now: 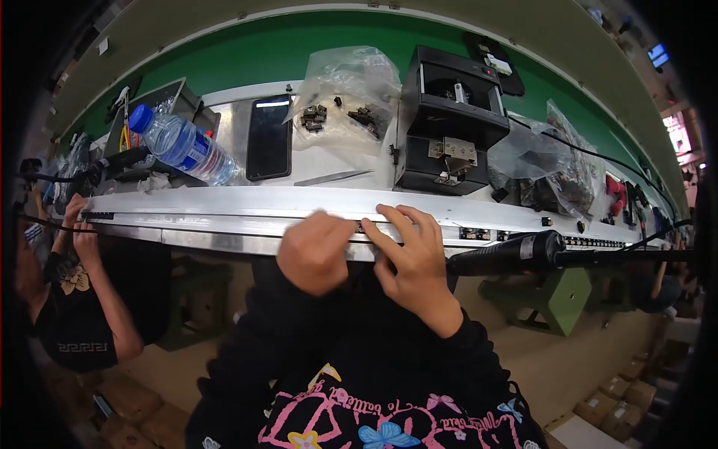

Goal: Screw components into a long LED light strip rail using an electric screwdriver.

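A long pale metal rail [247,222] runs across the bench edge in front of me. My left hand [318,253] is closed over it, slightly blurred, its fingers pinched together; whatever is in them is hidden. Close on its right, my right hand [411,258] has its fingers spread, index and middle fingertips resting on the rail and thumb near the rail's front edge. Between the two hands, at the right index fingertip, sits a small dark part [360,226] in the rail. Several small dark and brassy parts [475,233] lie along the rail further right.
Behind the rail stand a plastic bag [348,82] with small black parts, a black machine [452,112], a phone [269,138], tweezers [333,178] and a blue-capped water bottle [183,146]. A black corded tool [516,253] lies right. Another person's hands [78,221] work at far left.
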Available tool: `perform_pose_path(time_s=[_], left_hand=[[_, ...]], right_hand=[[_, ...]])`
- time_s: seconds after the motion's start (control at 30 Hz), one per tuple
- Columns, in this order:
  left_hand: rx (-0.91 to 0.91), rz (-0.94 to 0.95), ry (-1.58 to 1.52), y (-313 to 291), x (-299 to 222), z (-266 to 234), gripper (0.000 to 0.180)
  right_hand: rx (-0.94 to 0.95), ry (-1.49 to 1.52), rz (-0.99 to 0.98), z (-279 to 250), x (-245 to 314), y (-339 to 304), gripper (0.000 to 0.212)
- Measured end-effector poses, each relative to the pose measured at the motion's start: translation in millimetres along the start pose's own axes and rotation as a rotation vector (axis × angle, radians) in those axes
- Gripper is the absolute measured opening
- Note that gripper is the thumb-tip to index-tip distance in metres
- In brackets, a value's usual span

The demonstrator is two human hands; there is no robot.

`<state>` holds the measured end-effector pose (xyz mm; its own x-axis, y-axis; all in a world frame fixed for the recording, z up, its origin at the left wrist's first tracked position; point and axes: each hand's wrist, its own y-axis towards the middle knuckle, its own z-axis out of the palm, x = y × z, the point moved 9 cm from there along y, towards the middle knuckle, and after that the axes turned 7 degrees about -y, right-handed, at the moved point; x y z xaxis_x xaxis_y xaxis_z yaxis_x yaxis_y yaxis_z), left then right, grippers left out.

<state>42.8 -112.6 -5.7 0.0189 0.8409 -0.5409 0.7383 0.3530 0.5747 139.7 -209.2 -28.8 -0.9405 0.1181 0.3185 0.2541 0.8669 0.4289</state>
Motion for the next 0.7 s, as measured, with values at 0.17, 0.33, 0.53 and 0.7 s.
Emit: perform_pose_path(time_s=[0.17,0.33,0.53,0.7], left_hand=[[0.228,0.157,-0.016,33,21,14,0.019],[0.084,-0.095,-0.158,29,37,5,0.019],[-0.028,-0.398,-0.334,4,39,-16,0.012],[-0.14,-0.404,-0.341,-6,20,-34,0.025]], right_hand=[[0.035,0.001,0.002,-6,1,1,0.056],[0.048,0.057,0.01,-6,-1,0,0.056],[0.022,0.058,0.016,-2,-6,-2,0.057],[0.024,0.077,0.033,-1,-7,-2,0.058]])
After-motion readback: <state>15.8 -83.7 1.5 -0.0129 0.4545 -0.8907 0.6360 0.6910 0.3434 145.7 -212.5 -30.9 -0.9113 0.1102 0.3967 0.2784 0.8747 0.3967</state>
